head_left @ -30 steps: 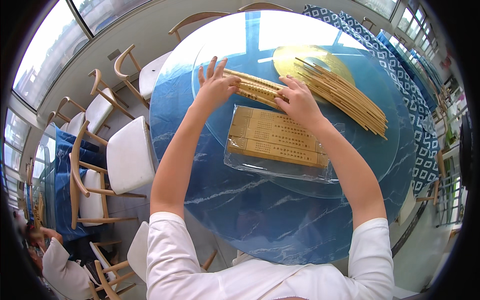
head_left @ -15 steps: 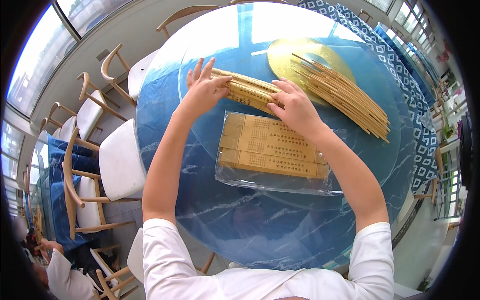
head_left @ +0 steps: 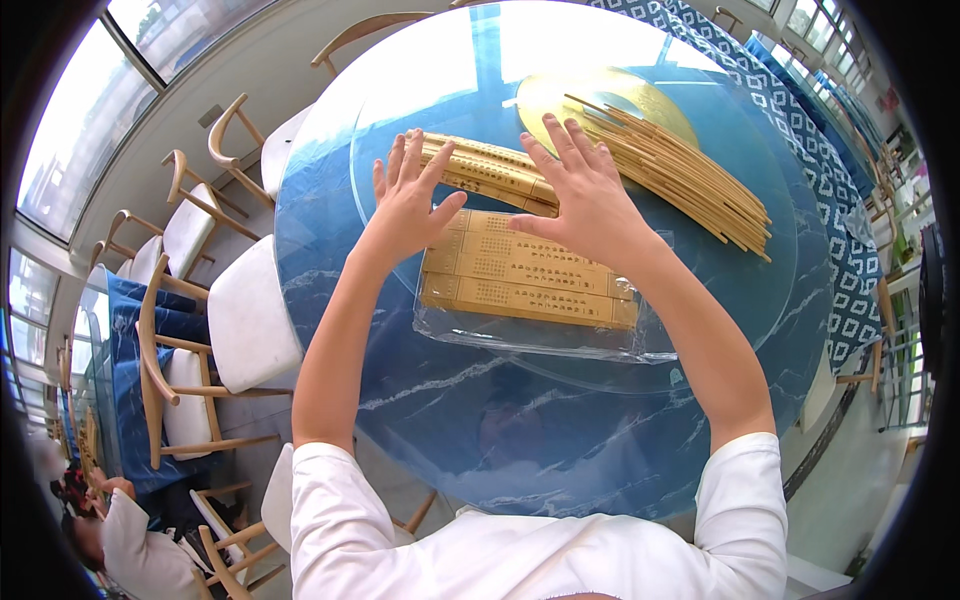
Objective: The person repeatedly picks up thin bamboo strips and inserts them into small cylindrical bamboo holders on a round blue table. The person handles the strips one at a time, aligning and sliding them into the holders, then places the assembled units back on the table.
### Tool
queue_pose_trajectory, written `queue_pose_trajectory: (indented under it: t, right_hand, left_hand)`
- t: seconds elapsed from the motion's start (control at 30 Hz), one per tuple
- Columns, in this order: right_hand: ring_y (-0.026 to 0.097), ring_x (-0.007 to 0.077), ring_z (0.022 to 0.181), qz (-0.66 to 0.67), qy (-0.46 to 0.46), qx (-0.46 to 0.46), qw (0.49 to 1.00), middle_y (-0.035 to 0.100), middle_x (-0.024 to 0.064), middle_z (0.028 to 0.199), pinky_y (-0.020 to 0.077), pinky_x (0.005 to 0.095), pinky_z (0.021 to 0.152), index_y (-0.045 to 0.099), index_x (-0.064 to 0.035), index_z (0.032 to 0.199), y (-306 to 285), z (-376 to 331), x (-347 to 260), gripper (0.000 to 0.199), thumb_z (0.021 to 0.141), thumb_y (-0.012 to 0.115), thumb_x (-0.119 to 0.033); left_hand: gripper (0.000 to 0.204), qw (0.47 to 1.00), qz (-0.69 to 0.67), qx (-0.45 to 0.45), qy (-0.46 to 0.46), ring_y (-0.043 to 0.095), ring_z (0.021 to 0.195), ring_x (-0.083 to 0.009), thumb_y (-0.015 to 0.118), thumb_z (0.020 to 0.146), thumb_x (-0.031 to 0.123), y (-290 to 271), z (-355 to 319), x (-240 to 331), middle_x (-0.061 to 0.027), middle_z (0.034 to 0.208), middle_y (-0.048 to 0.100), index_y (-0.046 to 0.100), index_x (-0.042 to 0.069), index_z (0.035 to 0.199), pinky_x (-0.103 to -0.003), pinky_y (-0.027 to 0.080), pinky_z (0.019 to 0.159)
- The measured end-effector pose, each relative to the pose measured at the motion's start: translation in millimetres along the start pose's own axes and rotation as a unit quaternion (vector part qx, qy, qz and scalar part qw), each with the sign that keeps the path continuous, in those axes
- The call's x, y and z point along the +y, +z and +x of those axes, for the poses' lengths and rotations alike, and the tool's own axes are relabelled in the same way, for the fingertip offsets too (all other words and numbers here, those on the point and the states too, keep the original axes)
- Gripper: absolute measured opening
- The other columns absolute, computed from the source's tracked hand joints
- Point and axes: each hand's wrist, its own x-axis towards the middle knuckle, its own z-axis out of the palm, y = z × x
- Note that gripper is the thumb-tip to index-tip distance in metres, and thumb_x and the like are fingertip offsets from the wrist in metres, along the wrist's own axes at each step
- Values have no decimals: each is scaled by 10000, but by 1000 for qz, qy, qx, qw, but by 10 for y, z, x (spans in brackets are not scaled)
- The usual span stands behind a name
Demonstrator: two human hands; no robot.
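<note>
Beyond the middle of the round table lies a stack of narrow yellow-brown printed strips (head_left: 490, 168), stretched between my hands. My left hand (head_left: 402, 205) is at its left end, fingers spread and thumb out, fingertips over the strips. At the right end, my right hand (head_left: 585, 200) is also spread and hides that end. Whether the fingers touch the stack, I cannot tell. Closer to me, a clear plastic bag (head_left: 640, 345) lies flat with wider printed yellow-brown pieces (head_left: 530, 285) in it. My right thumb is just above its far edge.
A bundle of thin tan sticks (head_left: 700, 185) lies right of my right hand, partly over a round gold disc (head_left: 540, 92). Glass covers the blue marbled table (head_left: 480, 420). White-seated wooden chairs (head_left: 250, 320) stand at left. Another person's sleeve (head_left: 135, 540) shows at lower left.
Both hands have let go of the stacked strips and opened, fingers spreading. My right hand has lifted slightly. The view has shifted a little, so the table things appear slightly higher and further left.
</note>
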Motion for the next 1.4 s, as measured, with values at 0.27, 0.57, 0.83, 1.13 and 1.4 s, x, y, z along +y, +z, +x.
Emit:
queue_pose_trajectory:
  t: [0.27,0.57,0.83,1.13,1.4]
  right_hand:
    - [172,380,1666,31,45,71,996,227,185,1787,172,597,1328,297,-171,1721,-583,-1197,433,1060,940,541,-844]
    - [363,398,1590,121,94,127,980,471,205,1661,283,586,1288,633,-88,1470,-442,-1918,844,554,1070,641,-473]
    - [376,363,1588,142,17,16,990,560,157,1588,273,641,1278,792,-58,1158,-240,-1869,579,242,991,729,-222]
    - [320,384,1614,169,18,-6,985,501,193,1634,241,680,1281,790,-57,1225,-148,-1866,579,364,959,752,-303]
    - [336,395,1605,185,23,-8,982,520,200,1620,245,680,1278,793,-59,1209,-151,-1843,565,340,966,734,-290]
  left_hand:
    - [777,996,-26,-41,68,91,1689,-317,573,1048,658,-229,-554,1243,-144,1804,210,411,246,1686,-530,21,1357]
    - [799,993,-22,-67,92,174,1668,-371,603,1035,656,70,-788,2101,-196,1742,348,449,185,1661,-576,64,1341]
    - [920,998,9,-60,24,209,1648,-416,626,988,711,354,-1013,2431,-228,1731,348,420,128,1669,-596,79,1327]
    - [886,999,29,-35,20,221,1644,-416,600,1010,690,467,-1103,2441,-232,1733,338,421,124,1668,-603,62,1323]
    - [890,999,26,-24,25,217,1646,-409,581,1013,705,478,-1116,2439,-234,1732,337,415,129,1671,-615,73,1318]
